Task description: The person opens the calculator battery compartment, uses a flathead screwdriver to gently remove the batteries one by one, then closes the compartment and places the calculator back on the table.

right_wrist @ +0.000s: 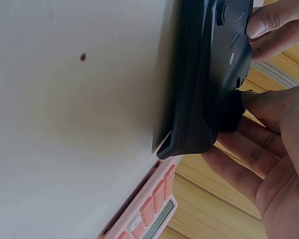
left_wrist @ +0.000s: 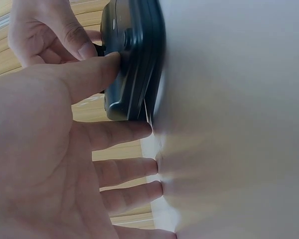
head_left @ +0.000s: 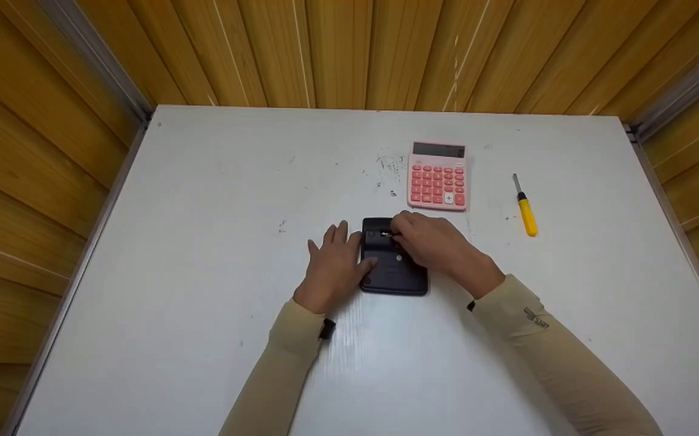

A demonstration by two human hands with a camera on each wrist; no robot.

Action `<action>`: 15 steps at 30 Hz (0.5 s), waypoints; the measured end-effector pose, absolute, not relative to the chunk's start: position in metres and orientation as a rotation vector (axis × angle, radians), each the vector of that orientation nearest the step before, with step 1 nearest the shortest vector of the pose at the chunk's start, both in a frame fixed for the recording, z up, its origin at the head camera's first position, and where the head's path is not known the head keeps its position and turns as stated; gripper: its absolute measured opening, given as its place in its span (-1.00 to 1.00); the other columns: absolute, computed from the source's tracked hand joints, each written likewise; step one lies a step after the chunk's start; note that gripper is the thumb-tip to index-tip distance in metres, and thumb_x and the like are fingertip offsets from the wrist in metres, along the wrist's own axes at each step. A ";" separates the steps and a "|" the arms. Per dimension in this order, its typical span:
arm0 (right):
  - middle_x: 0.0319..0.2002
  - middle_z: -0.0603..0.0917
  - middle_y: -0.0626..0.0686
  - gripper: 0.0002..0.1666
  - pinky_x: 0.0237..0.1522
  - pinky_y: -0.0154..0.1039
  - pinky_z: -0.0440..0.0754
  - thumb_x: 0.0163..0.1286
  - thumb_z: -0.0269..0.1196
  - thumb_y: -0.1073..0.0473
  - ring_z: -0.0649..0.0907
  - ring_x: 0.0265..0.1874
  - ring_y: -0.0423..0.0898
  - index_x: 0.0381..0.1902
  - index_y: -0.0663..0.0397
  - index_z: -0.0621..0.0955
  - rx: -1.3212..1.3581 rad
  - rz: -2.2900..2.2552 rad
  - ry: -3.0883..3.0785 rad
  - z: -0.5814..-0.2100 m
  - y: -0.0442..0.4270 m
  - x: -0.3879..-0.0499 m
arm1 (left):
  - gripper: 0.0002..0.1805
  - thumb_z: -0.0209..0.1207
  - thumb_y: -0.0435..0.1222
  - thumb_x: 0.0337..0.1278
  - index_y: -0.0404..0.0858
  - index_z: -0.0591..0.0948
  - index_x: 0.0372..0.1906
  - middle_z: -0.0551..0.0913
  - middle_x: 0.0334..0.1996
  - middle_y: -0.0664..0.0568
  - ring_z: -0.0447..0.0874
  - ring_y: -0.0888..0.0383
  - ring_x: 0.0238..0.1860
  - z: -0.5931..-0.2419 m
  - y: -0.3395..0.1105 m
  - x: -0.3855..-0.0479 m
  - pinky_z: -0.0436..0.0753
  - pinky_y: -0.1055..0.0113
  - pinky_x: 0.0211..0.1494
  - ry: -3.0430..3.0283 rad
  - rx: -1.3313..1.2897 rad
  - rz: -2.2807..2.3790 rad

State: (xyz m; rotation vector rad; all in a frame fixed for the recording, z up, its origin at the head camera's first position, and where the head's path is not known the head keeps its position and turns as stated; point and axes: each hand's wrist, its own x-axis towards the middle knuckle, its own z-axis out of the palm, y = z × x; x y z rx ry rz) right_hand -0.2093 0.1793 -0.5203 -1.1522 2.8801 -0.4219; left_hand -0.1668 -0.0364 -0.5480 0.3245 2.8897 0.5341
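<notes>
Just ahead of the tan sleeves [head_left: 292, 339], the left hand [head_left: 332, 267] is being held wide, its fingers spread and nearly straight, their tips resting on the white table [head_left: 192, 290]. The dark device [head_left: 394, 280] is lying between the two hands, and its upper face is being pressed near the left edge by the left thumb. A smooth black casing with rounded corners is being shown, marked by a pale round dot [head_left: 399, 258] and a round foot [right_wrist: 223, 15]. Its long axis is being pointed away from the person, almost straight ahead, with an open recess [head_left: 375, 234] at the far end, beside the right fingertips. By the narrowed right hand [head_left: 437, 242], a small black piece [right_wrist: 233, 113] is being pinched between thumb and fingers at the recess. Just beyond the right hand, a pink calculator [head_left: 437, 175] is lying keys up, its screen end farthest. Well to that hand's right, a yellow-handled screwdriver [head_left: 525, 212] is being pointed away, tip farthest. Beyond both hands, wood-patterned panels [head_left: 337, 54] are being seen.
</notes>
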 end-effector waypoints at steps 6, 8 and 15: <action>-0.25 0.61 0.07 -0.88 -0.31 -0.06 0.63 0.61 0.25 0.24 0.56 -0.37 -0.01 -0.15 0.14 0.51 -1.074 -0.401 2.879 -0.518 0.177 -0.206 | -0.26 0.16 0.15 0.53 -0.24 0.46 0.54 0.29 0.58 -0.30 0.19 -0.26 0.60 -0.550 -0.035 -0.168 0.27 -0.48 0.42 2.907 0.324 0.487; -0.25 0.61 0.08 -0.88 -0.30 -0.06 0.63 0.61 0.25 0.24 0.56 -0.36 -0.01 -0.13 0.15 0.52 -1.052 -0.398 2.881 -0.516 0.177 -0.206 | -0.25 0.17 0.15 0.53 -0.24 0.45 0.55 0.29 0.59 -0.29 0.18 -0.25 0.61 -0.550 -0.035 -0.167 0.26 -0.48 0.43 2.906 0.318 0.489; -0.22 0.61 0.08 -0.91 -0.28 -0.07 0.62 0.60 0.25 0.25 0.55 -0.35 -0.01 -0.10 0.16 0.54 -1.002 -0.420 2.885 -0.511 0.176 -0.203 | -0.25 0.18 0.16 0.51 -0.22 0.46 0.55 0.29 0.59 -0.27 0.19 -0.23 0.61 -0.550 -0.035 -0.167 0.25 -0.46 0.44 2.909 0.292 0.512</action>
